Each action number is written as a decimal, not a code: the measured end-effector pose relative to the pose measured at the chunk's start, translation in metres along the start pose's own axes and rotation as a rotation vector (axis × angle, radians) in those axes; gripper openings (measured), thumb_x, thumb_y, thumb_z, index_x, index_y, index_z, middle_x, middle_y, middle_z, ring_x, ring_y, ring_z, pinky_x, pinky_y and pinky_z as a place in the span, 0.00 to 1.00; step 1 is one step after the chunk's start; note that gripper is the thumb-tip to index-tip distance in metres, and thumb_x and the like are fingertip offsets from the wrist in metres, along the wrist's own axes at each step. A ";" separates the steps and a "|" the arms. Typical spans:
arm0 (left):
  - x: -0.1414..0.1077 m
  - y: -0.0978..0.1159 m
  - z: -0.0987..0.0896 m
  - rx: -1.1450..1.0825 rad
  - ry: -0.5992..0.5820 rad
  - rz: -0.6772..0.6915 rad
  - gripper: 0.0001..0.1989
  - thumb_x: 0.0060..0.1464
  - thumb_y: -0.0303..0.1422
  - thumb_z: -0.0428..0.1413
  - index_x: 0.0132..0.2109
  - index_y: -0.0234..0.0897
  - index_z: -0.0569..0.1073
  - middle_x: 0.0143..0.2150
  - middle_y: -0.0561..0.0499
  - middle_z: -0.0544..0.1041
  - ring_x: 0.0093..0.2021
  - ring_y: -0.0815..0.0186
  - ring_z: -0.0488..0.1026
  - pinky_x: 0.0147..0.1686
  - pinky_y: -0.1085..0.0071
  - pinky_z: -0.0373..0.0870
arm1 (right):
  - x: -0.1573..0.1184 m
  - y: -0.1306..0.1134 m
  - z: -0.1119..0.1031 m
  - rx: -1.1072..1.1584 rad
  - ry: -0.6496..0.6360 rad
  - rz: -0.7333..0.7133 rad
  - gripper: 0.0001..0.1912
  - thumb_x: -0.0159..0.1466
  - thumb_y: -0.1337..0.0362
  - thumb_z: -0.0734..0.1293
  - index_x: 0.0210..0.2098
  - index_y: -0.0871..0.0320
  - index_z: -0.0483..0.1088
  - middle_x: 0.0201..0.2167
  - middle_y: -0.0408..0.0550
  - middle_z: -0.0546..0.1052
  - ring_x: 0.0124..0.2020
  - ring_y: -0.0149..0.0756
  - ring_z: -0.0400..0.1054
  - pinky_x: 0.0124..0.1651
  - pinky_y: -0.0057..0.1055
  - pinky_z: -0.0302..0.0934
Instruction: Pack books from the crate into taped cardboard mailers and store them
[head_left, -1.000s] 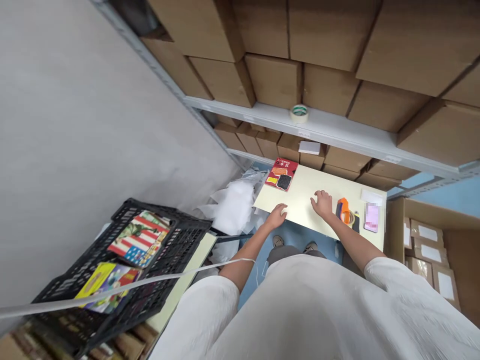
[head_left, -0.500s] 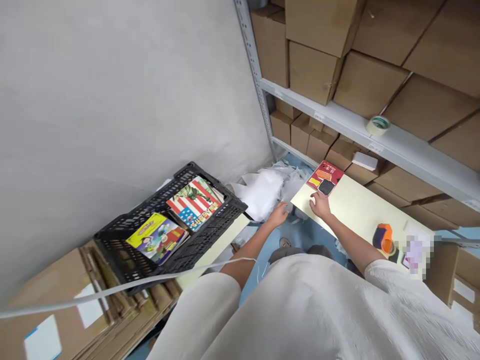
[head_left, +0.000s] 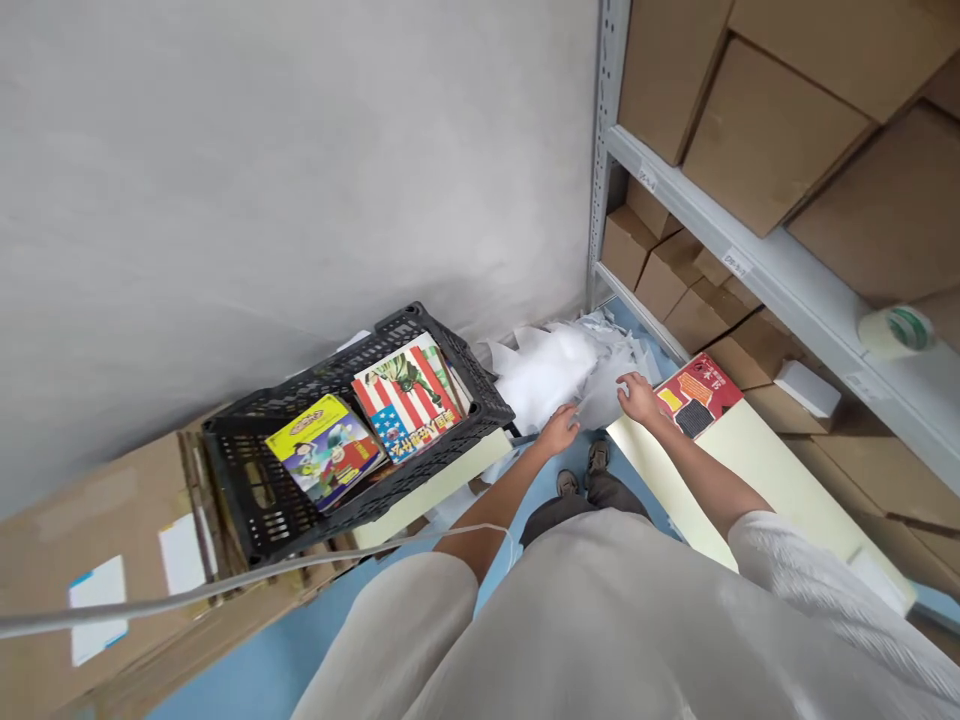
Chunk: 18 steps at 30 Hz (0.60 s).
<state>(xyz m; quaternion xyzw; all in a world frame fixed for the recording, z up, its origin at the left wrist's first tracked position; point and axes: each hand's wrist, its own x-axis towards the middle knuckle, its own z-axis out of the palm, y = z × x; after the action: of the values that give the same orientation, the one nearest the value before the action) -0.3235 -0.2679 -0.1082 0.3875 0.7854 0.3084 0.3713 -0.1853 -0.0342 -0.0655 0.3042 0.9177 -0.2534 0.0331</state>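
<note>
My left hand [head_left: 560, 430] hangs in the air right of the black crate [head_left: 259, 545], fingers apart and holding nothing. My right hand [head_left: 636, 396] is off the tabletop, beside the left edge of the red book [head_left: 699, 393], its fingers spread with nothing in them. That book lies flat at the far end of the pale yellow table [head_left: 780, 490]. Inside the crate, a yellow and purple book [head_left: 326, 450] lies on the left, and a book with a stars-and-stripes cover [head_left: 407, 398] tops a stack on the right.
Crumpled white paper [head_left: 547, 370] is heaped on the floor by the wall. Metal shelving [head_left: 690, 195] with cardboard boxes stands on the right, bearing a tape roll [head_left: 896, 330]. Flattened cardboard [head_left: 135, 500] lies left. A white cord [head_left: 225, 580] crosses the lower left.
My view has turned toward the left. The right hand has moved leftward off the table, from near the red book's lower edge. The left hand stays raised beside the crate.
</note>
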 end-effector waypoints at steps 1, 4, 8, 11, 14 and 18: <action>0.008 -0.002 -0.002 -0.011 0.009 -0.015 0.24 0.62 0.31 0.58 0.65 0.40 0.76 0.70 0.41 0.74 0.73 0.51 0.68 0.76 0.52 0.61 | 0.014 0.004 0.000 -0.004 -0.017 -0.002 0.19 0.71 0.65 0.61 0.57 0.58 0.75 0.58 0.58 0.76 0.58 0.52 0.69 0.62 0.44 0.62; 0.031 -0.009 -0.005 -0.052 0.033 -0.078 0.24 0.64 0.34 0.58 0.66 0.38 0.76 0.71 0.39 0.73 0.74 0.48 0.67 0.76 0.51 0.61 | 0.054 0.020 0.003 -0.021 -0.071 -0.002 0.20 0.71 0.66 0.61 0.58 0.58 0.75 0.59 0.59 0.76 0.59 0.52 0.69 0.63 0.44 0.62; 0.059 -0.025 0.002 -0.088 0.046 -0.175 0.24 0.67 0.36 0.57 0.67 0.37 0.75 0.73 0.38 0.70 0.75 0.48 0.65 0.76 0.53 0.61 | 0.099 0.043 0.012 -0.069 -0.170 0.031 0.20 0.71 0.67 0.61 0.59 0.58 0.75 0.60 0.59 0.75 0.58 0.51 0.69 0.62 0.43 0.63; 0.077 -0.039 0.012 -0.095 0.036 -0.227 0.25 0.67 0.35 0.56 0.68 0.39 0.74 0.74 0.40 0.69 0.77 0.49 0.63 0.77 0.54 0.60 | 0.127 0.056 0.025 -0.116 -0.264 0.037 0.21 0.71 0.67 0.61 0.60 0.57 0.75 0.62 0.58 0.74 0.60 0.50 0.69 0.62 0.42 0.64; 0.096 -0.058 0.024 -0.109 0.020 -0.261 0.25 0.67 0.35 0.57 0.68 0.41 0.74 0.75 0.41 0.69 0.76 0.48 0.64 0.76 0.53 0.61 | 0.151 0.066 0.046 -0.177 -0.379 0.023 0.22 0.72 0.67 0.60 0.62 0.57 0.75 0.64 0.58 0.73 0.63 0.50 0.68 0.63 0.41 0.63; 0.124 -0.090 0.047 -0.109 0.005 -0.277 0.26 0.65 0.34 0.57 0.68 0.38 0.74 0.74 0.40 0.70 0.75 0.48 0.65 0.77 0.53 0.59 | 0.181 0.079 0.087 -0.263 -0.558 -0.012 0.24 0.72 0.68 0.60 0.64 0.56 0.75 0.67 0.58 0.72 0.65 0.51 0.67 0.65 0.42 0.63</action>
<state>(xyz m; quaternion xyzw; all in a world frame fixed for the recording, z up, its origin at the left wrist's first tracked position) -0.3713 -0.2003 -0.2455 0.2538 0.8143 0.2972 0.4291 -0.2948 0.0756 -0.2152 0.2106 0.8998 -0.2064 0.3217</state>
